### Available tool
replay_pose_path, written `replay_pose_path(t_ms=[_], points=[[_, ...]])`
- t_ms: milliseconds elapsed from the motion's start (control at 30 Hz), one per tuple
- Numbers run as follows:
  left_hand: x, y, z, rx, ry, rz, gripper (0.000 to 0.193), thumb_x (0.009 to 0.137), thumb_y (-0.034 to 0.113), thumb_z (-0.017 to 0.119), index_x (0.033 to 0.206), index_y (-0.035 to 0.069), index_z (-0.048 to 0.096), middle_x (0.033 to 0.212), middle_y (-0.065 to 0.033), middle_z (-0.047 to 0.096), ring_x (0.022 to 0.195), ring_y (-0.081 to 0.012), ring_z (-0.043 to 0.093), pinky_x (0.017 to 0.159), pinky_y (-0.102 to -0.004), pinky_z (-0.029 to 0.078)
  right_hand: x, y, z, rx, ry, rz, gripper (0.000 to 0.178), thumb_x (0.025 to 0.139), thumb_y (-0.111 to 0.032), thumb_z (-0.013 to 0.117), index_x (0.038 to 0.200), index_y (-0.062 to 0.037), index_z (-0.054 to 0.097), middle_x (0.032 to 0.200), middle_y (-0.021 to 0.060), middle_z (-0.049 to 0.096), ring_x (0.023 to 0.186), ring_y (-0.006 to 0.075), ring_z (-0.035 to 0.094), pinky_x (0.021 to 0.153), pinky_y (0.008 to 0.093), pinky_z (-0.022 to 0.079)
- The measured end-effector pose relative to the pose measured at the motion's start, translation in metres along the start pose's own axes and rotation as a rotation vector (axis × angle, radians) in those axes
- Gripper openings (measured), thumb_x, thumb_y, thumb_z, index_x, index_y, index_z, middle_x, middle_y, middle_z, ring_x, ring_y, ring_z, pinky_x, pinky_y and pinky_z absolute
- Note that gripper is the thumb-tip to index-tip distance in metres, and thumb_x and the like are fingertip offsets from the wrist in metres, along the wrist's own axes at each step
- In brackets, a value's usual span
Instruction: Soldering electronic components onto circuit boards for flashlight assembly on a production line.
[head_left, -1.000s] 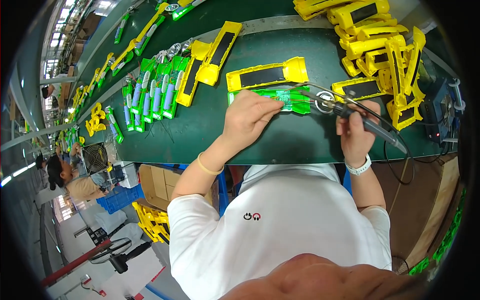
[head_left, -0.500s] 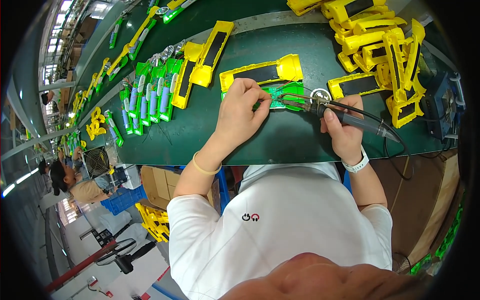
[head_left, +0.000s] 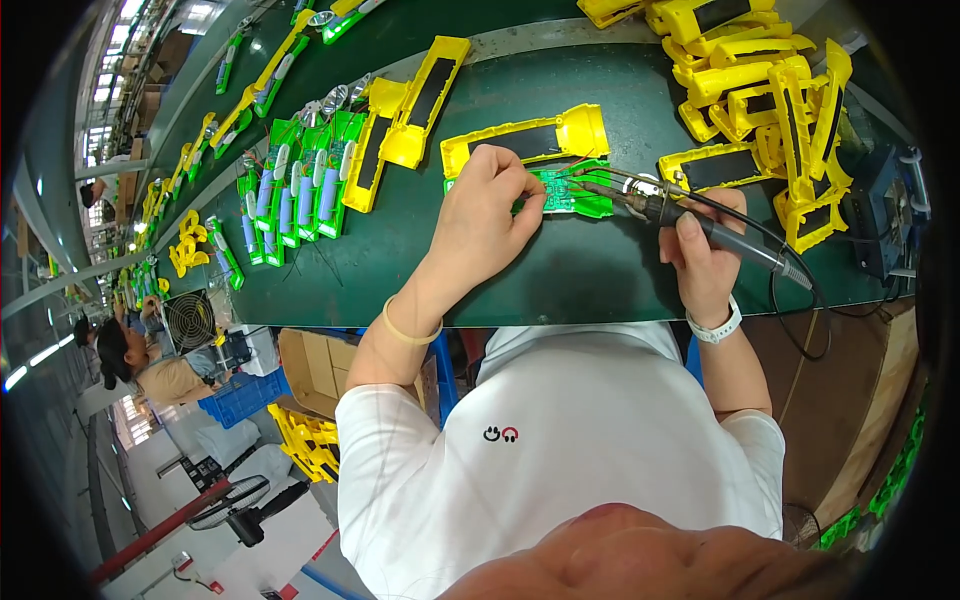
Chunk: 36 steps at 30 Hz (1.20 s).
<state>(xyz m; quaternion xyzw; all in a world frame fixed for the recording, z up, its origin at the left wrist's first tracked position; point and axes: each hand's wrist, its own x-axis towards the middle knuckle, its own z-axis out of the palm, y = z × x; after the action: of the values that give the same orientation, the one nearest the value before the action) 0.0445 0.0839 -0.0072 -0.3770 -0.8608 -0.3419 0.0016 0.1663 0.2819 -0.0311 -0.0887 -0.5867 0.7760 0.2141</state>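
Note:
My right hand [head_left: 703, 265] grips a soldering iron [head_left: 745, 244] by its grey handle, the metal tip pointing left at the right part of a green circuit board [head_left: 560, 190]. The board sits in a bright green housing [head_left: 597, 204] on the bench, with thin wires at its right end. Over the board's left part my left hand [head_left: 488, 205] is closed in a pinch; whatever its fingertips hold is hidden. Just beyond the housing lies a yellow shell [head_left: 580, 132] with a black inner panel, joined by thin red wires.
Several yellow shells [head_left: 715, 85] are heaped at the far right, beside a dark blue device [head_left: 878, 215]. Left of my hands stand green housings [head_left: 328, 205] with blue cells, next to two yellow shells [head_left: 425, 100]. A co-worker [head_left: 165, 375] is at the far left.
My right hand and the soldering iron have shifted a little to the right, the tip drawing back from the board's middle. My left hand has risen slightly and stays pinched.

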Motion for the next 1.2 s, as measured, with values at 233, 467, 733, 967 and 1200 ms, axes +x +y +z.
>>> replay_pose_path(t_ms=[233, 467, 733, 967, 1200], points=[[0.002, 0.009, -0.017, 0.111, 0.076, 0.068, 0.036, 0.067, 0.016, 0.077, 0.096, 0.004, 0.061, 0.095, -0.0108, 0.052, 0.09, -0.028, 0.052, 0.077, -0.0361, 0.045, -0.002, 0.001, -0.007, -0.013, -0.012, -0.017, 0.028, 0.086, -0.012, 0.061, 0.099, -0.0054, 0.038, 0.077, 0.0061, 0.05, 0.054, 0.0098, 0.048, 0.048, 0.0218, 0.041], [-0.04, 0.024, -0.044, -0.091, -0.059, -0.374, 0.012, 0.074, 0.009, 0.072, 0.078, 0.004, 0.062, 0.062, -0.0071, 0.055, 0.05, -0.0171, 0.052, 0.048, -0.028, 0.043, -0.002, -0.003, -0.006, 0.001, 0.009, 0.031, 0.027, 0.086, -0.01, 0.061, 0.099, -0.0054, 0.038, 0.077, 0.0064, 0.05, 0.054, 0.0103, 0.049, 0.049, 0.0224, 0.041], [-0.008, -0.011, -0.005, 0.1, 0.124, 0.367, 0.027, 0.065, -0.004, 0.072, 0.09, 0.005, 0.068, 0.077, -0.0064, 0.057, 0.073, -0.0218, 0.057, 0.062, -0.0306, 0.047, 0.0, 0.0, -0.006, 0.034, 0.033, 0.07, 0.026, 0.087, -0.009, 0.059, 0.1, -0.0059, 0.037, 0.076, 0.0056, 0.05, 0.054, 0.0099, 0.048, 0.049, 0.0219, 0.041], [-0.006, -0.009, -0.008, 0.196, 0.027, 0.404, 0.028, 0.063, -0.003, 0.07, 0.089, 0.006, 0.067, 0.076, -0.0056, 0.056, 0.071, -0.0214, 0.058, 0.059, -0.0307, 0.048, 0.002, 0.004, -0.006, -0.011, -0.013, 0.074, 0.027, 0.086, -0.008, 0.06, 0.099, -0.0066, 0.036, 0.074, 0.0052, 0.052, 0.054, 0.0079, 0.047, 0.048, 0.0206, 0.04], [-0.004, -0.009, -0.013, 0.292, -0.036, 0.449, 0.028, 0.062, -0.001, 0.067, 0.088, 0.008, 0.068, 0.075, -0.0035, 0.055, 0.072, -0.0185, 0.058, 0.058, -0.0288, 0.048, 0.004, 0.006, -0.007, -0.031, -0.067, 0.111, 0.026, 0.086, -0.008, 0.061, 0.096, -0.0066, 0.036, 0.073, 0.0052, 0.053, 0.054, 0.0064, 0.047, 0.047, 0.0193, 0.039]])
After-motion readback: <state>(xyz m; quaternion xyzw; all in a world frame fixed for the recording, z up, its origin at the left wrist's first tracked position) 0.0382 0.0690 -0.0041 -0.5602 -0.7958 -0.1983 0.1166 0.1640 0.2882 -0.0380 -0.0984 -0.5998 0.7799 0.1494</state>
